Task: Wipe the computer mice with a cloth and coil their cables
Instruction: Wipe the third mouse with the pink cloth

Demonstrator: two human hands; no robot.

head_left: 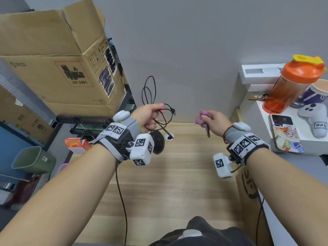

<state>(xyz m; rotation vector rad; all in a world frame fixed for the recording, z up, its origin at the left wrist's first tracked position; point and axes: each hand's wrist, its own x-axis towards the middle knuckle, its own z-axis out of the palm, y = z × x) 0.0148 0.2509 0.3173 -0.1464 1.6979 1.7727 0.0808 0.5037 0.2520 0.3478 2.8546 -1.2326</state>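
My left hand is raised over the wooden table and grips a black mouse cable bunched into loose loops. Some loops stand up above the fist, and the USB plug sticks out to the right. The black mouse hangs just below that hand, partly hidden by the wrist tracker. My right hand is held up at about the same height, a short gap to the right, closed on a crumpled purple cloth with one end dangling down.
A large cardboard box stands at the left above black shelving. A green bin sits low on the left. On the white side table at the right are an orange shaker bottle, a phone, a paper cup and a white controller.
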